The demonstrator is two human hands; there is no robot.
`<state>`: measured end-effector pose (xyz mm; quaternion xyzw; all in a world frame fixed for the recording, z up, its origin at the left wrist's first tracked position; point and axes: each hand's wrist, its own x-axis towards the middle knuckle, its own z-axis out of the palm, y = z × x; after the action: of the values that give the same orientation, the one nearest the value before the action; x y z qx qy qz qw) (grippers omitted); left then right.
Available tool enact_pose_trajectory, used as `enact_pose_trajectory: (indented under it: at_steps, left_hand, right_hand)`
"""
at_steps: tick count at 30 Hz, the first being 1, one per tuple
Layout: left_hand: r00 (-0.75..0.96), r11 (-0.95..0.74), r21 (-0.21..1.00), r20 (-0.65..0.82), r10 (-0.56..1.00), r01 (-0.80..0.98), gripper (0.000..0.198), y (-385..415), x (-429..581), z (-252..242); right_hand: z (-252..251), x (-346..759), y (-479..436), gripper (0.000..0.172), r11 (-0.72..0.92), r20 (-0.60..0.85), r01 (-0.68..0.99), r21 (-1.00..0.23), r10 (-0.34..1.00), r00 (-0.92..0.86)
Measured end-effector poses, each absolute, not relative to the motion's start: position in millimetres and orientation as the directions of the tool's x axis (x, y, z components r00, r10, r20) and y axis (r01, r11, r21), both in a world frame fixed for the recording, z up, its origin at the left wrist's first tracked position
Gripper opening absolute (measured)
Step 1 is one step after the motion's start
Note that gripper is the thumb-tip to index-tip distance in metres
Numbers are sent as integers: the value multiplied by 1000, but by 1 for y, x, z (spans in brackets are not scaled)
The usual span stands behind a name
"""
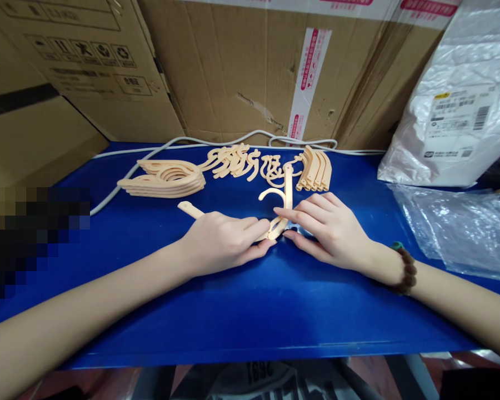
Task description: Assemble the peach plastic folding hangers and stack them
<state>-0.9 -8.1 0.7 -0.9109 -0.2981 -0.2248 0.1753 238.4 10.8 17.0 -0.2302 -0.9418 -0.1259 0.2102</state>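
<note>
- Fingers (254,228) of the left hand (225,241) are curled close together over the straight arm of a peach hanger piece (286,191). The thumb is tucked under and the gap is narrow. The arm's far left end pokes out beyond the knuckles.
- Left of and beyond that hand, a stack of curved hanger arms (166,178) lies on the blue table (250,316), with a white cable (150,153) running behind it.
- Loose hooks (237,161) are scattered at the far middle of the table.
- The hanger piece sits mid-table between both hands. Its hook curls up and left, and its stem points away from the person.
- The right hand (329,230) has its fingers (295,214) stretched almost flat. The index tip touches the stem and the thumb is just below, pinching the piece's near end in a narrow gap.
- Just beyond the right hand stands a bundle of short curved pieces (316,169).
- A bead bracelet (404,272) circles the right wrist.
- Far right are a white plastic bag (454,111) and a clear plastic sheet (462,228).
- Cardboard boxes (233,66) line the far edge.
</note>
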Motion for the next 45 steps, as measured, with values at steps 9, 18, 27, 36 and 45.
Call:
enact_pose_trajectory:
  at_steps: [9, 18, 27, 36, 45]
  left_hand:
    - [779, -785, -292, 520, 350, 547, 27, -3, 0, -2]
    - [816, -782, -395, 528, 236, 482, 18, -11, 3, 5]
    - [823, -825, -280, 458, 335, 491, 25, -8, 3, 6]
    - [812, -854, -59, 348, 469, 518, 26, 1, 2, 3]
    - [757, -809, 176, 286, 587, 561, 21, 1, 2, 5]
  right_hand:
    - [16, 237, 12, 33, 872, 445, 479, 101, 391, -806]
    - [14, 238, 10, 24, 802, 533, 597, -22, 515, -672]
    - [12, 238, 15, 17, 669, 446, 742, 36, 654, -611]
    - [9, 240, 19, 20, 651, 355, 758, 41, 699, -620]
    - [10, 239, 21, 21, 649, 306, 761, 10, 722, -620]
